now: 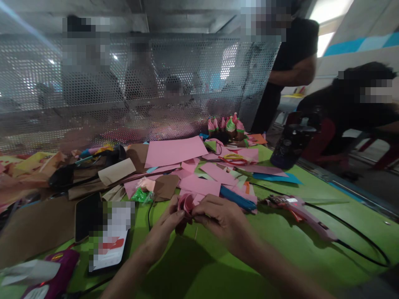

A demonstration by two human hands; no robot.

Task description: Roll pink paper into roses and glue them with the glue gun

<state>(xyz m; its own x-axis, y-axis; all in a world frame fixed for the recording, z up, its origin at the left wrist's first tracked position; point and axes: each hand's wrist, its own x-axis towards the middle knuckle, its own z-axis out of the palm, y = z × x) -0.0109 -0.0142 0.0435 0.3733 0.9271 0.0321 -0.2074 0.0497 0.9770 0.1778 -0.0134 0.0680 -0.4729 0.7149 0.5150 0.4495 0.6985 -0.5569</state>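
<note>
Both my hands meet over the green table (280, 245), pinching a small curled pink paper piece (186, 203). My left hand (165, 226) grips it from the left with thumb and fingers closed. My right hand (220, 216) holds its right side, fingers pressed together. Just beyond them lies a heap of pink paper scraps (202, 182) and a large pink sheet (174, 150).
A pink glue gun (299, 209) with a black cord lies right of my hands. A phone (109, 236) and dark tablet lie left, brown paper beyond. Finished paper cones (230, 126) stand at the back by a mesh screen. A dark bottle (291, 143) and other people are at right.
</note>
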